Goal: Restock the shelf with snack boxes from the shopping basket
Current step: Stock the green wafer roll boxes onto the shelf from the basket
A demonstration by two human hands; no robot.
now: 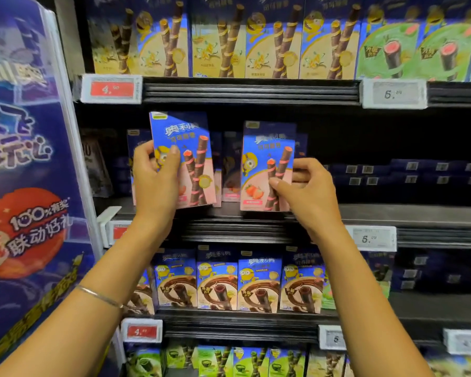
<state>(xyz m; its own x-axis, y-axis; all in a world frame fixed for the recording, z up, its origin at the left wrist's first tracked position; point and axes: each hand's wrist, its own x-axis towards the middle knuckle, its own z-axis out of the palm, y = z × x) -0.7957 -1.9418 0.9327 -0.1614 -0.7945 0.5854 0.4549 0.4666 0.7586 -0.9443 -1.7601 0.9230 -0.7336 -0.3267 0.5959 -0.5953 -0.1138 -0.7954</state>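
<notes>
My left hand (155, 175) grips a blue and pink strawberry wafer-roll box (191, 148), tilted slightly, at the front of the middle shelf (392, 213). My right hand (307, 191) holds a second box of the same kind (264, 159) upright, its base on the shelf's front edge. More such boxes (230, 170) stand in shadow behind them. The shopping basket is out of view.
Yellow and green boxes (229, 42) fill the shelf above, brown ones (259, 284) the shelf below. Dark flat boxes (419, 175) are stacked deep at the middle shelf's right. A blue promo panel (25, 186) stands at the left. Price tags (373, 238) hang on the shelf edges.
</notes>
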